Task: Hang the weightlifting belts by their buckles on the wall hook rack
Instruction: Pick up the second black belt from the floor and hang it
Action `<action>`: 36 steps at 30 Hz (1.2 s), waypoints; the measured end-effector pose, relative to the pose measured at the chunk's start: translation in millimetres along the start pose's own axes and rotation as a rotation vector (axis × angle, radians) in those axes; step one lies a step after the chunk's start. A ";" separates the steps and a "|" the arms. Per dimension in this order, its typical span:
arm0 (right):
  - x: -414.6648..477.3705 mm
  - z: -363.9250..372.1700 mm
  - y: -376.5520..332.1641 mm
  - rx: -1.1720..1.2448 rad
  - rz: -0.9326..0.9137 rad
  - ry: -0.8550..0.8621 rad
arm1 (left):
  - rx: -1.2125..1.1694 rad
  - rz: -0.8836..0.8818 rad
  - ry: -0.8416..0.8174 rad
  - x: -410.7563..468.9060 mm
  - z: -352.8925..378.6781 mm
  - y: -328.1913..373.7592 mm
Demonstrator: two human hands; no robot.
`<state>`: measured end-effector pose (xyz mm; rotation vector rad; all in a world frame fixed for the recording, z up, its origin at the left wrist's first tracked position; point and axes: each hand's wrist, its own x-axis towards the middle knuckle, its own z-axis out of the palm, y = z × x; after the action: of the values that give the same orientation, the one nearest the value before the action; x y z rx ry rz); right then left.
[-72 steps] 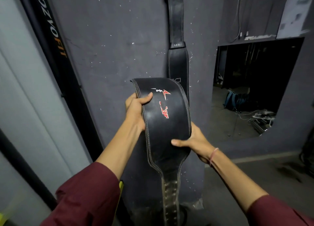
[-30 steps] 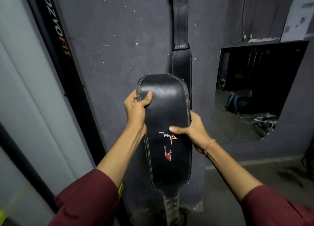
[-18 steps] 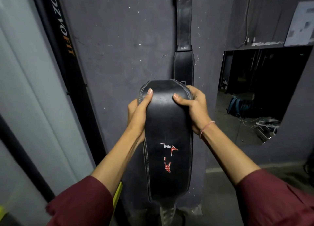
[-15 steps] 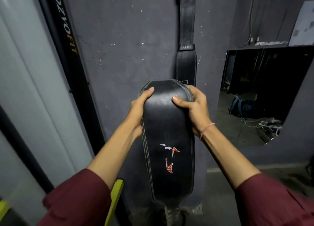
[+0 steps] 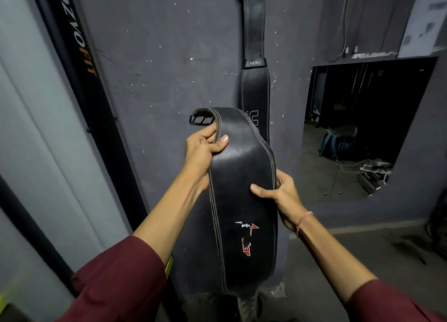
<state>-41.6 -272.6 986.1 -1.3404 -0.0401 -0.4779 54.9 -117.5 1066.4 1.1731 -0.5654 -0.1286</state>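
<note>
While a second belt (image 5: 254, 74) hangs flat on the far grey wall (image 5: 157, 55), the black leather belt (image 5: 239, 188) is held near: left hand (image 5: 202, 152) clamped on its upper edge below the buckle (image 5: 200, 119), right hand (image 5: 281, 194) pinching its right edge.

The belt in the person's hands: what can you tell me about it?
The held belt looks like black leather, wide, with pale stitching along its edges and a small red and white logo low on its face. It arches over at the top, where a dark metal buckle pokes out. The left hand pinches its upper edge, the right hand grips its right edge. Its lower end drops out of view.
</note>
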 end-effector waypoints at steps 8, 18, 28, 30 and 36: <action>54.4 30.5 -75.6 -0.063 -0.130 -0.110 | 0.041 0.002 -0.102 -20.3 3.4 -12.7; 28.8 38.5 -25.2 -0.132 -0.118 -0.175 | -0.048 -0.436 0.017 21.0 3.7 6.7; 15.7 20.8 10.3 -0.229 -0.009 -0.263 | -0.034 0.044 0.214 43.1 13.0 1.4; 20.1 29.3 -8.1 -0.190 -0.076 -0.231 | 0.014 0.101 0.192 38.5 20.7 -1.5; 49.1 31.7 -35.1 -0.239 -0.214 -0.021 | 0.012 0.162 0.132 30.9 39.2 -11.3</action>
<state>-2.0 -263.3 1040.8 -1.5846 -0.1491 -0.6650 64.5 -166.5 1077.6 1.1335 -0.5422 0.0900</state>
